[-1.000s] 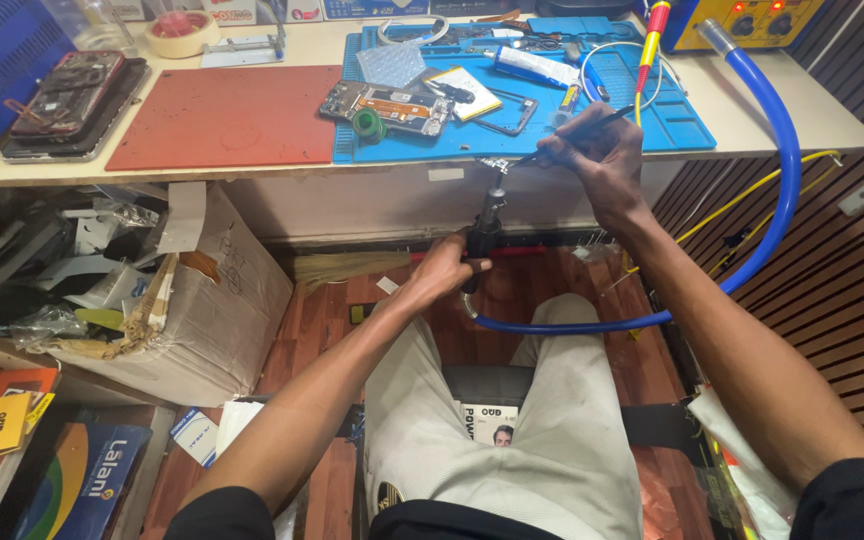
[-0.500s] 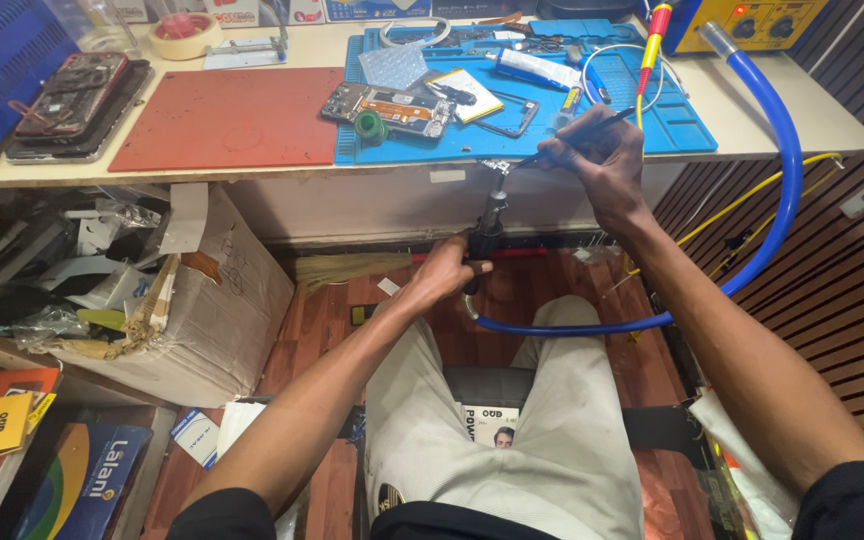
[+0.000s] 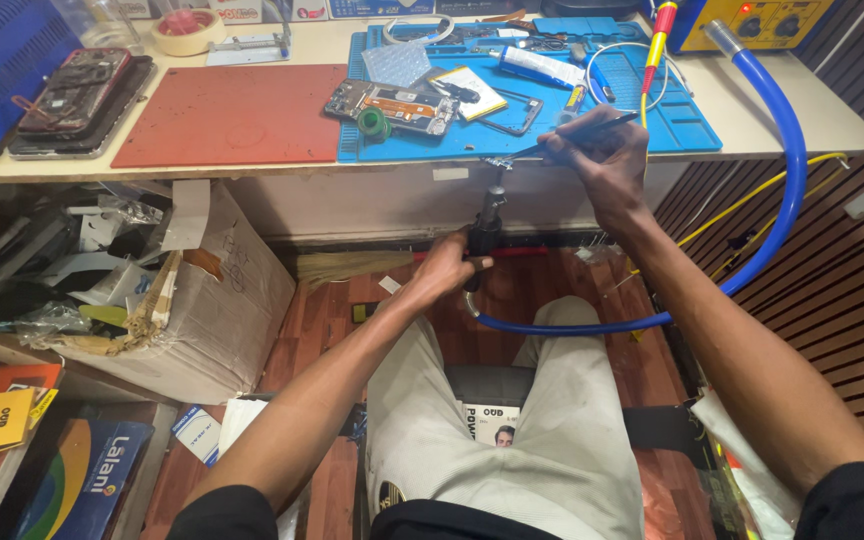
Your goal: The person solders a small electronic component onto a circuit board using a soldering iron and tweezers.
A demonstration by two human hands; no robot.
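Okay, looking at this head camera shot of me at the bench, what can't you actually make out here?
Head view only:
- Small part at the tweezers tip: too small to identify.
- Right hand fingers: curled under, so the grip is hidden.
- Hot air handle: lower half covered by the left hand.
- Yellow station: cut off by the top edge.
- Box contents: buried under clutter.
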